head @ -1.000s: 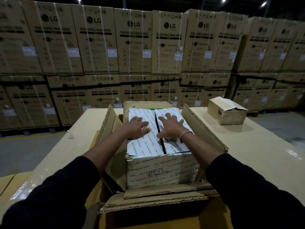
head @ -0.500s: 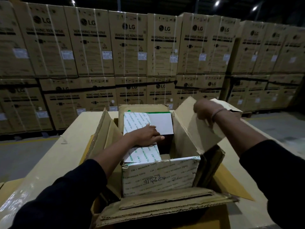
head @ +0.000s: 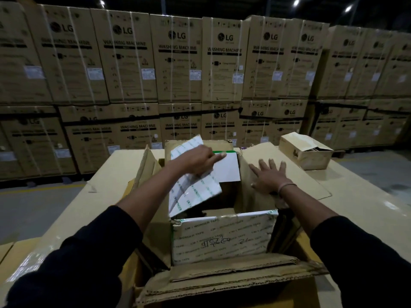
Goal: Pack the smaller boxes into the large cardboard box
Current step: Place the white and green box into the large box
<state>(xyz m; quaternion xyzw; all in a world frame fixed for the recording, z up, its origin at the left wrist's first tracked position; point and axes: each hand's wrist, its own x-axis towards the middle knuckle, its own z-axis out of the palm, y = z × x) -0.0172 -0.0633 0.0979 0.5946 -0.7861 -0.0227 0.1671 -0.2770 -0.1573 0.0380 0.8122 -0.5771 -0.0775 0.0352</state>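
A: L hand [head: 199, 160]?
B: Centre frame, just above mid. Fingers curled over the top edge of a white flap [head: 194, 188] printed w/ green tape text, gripping it. Flap is tilted up, hinged at the left side of the taped white box [head: 222, 238].
A: R hand [head: 268, 174]?
B: Right of centre. Fingers spread, palm flat against the brown flap [head: 282, 170] on the box's right side, grasping nothing. Thin band at the wrist. Both sleeves dark.
A: Inside the box?
B: Mostly dark. A plain white panel [head: 228, 167] w/ a green strip on its top edge shows at the far side, just beside the L fingertips. Can't tell what's under it.
A: And the big one?
B: Large cardboard box [head: 222, 283] lower centre, flaps folded out; taped white box sits in it. All on a tan cardboard surface [head: 106, 181].
A: Other small boxes?
B: One small brown box [head: 305, 152], right of centre, upper flap open, on the surface, well apart from the hands.
A: Background?
B: Stacked LG washing machine cartons [head: 178, 61] across the top half.
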